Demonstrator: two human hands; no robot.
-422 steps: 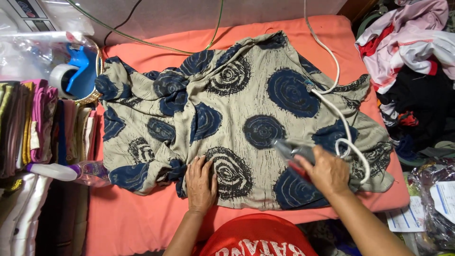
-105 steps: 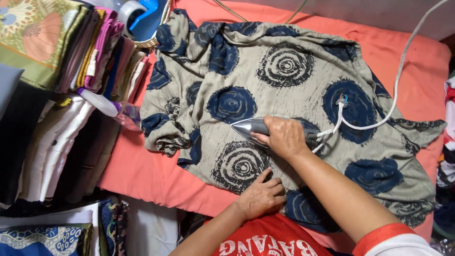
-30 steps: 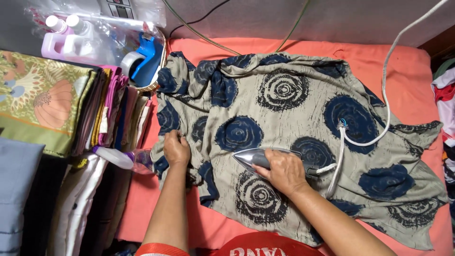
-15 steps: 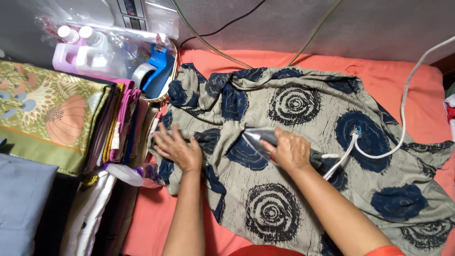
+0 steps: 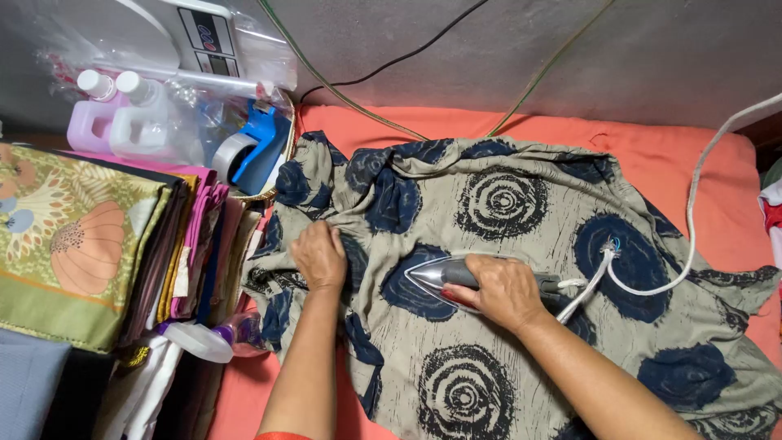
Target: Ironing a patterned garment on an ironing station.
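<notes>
I keep my right hand (image 5: 505, 289) clenched round the handle of the iron (image 5: 456, 281), its pointed silver soleplate resting on the middle of the garment (image 5: 521, 244). Left of the iron, my left hand (image 5: 320, 254) lies flat and released, pressing the thin, crinkled beige cloth with its navy spiral blots. I judge the white cord (image 5: 652, 285), looping right of the iron, could snag; lingering might scorch the cloth.

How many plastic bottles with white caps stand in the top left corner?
2: a pale pink bottle at the far left and a white bottle just beside it, both behind the stacked fabrics. Others may be hidden.
</notes>
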